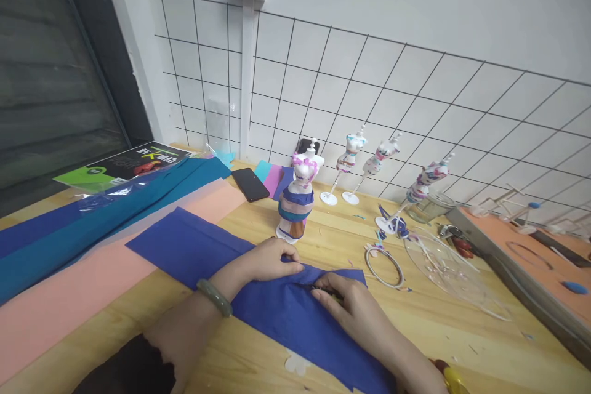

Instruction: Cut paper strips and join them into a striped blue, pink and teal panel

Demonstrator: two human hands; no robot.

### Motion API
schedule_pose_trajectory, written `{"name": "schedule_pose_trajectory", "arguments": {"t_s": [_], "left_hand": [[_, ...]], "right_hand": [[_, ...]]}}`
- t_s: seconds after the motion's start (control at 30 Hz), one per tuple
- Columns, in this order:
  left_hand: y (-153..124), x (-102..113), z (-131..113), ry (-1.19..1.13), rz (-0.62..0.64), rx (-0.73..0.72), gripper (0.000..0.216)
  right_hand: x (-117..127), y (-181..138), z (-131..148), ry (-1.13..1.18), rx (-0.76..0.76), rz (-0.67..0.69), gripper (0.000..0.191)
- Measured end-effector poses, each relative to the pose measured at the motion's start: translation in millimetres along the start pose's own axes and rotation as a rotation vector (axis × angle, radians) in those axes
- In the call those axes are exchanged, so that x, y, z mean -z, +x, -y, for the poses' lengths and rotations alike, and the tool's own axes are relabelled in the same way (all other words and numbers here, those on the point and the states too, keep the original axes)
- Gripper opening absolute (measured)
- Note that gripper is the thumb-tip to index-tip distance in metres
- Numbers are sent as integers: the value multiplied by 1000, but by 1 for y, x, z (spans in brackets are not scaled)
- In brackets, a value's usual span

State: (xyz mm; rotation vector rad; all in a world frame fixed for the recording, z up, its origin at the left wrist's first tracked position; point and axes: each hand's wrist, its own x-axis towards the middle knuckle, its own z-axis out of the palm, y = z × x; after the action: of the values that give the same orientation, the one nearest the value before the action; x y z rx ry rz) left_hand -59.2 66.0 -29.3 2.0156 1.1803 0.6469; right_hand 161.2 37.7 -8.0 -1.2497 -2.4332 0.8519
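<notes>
A long sheet of dark blue paper (194,246) lies across the wooden table (332,240). My left hand (265,261), with a green bangle at the wrist, presses its curled fingers down on the sheet's far edge. My right hand (353,308) rests on the paper just to the right, its fingers pinched on a small dark thing I cannot make out. Right behind my hands stands a small mannequin (298,197) dressed in layered paper.
Peach (69,289), teal (92,221) and blue sheets lie at the left under a plastic packet (124,169). A black phone (250,184), three more small mannequins (364,160), a ring (383,266), a clear dish (443,265) and an orange tray (530,258) stand beyond.
</notes>
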Motion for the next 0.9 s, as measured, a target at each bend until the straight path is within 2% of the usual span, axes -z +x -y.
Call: {"name": "schedule_pose_trajectory", "arguments": {"t_s": [0.9], "left_hand": [[1,0,0,-18,-6,20,20]], "right_hand": [[0,-2,0,-36,13,-19,24]]}}
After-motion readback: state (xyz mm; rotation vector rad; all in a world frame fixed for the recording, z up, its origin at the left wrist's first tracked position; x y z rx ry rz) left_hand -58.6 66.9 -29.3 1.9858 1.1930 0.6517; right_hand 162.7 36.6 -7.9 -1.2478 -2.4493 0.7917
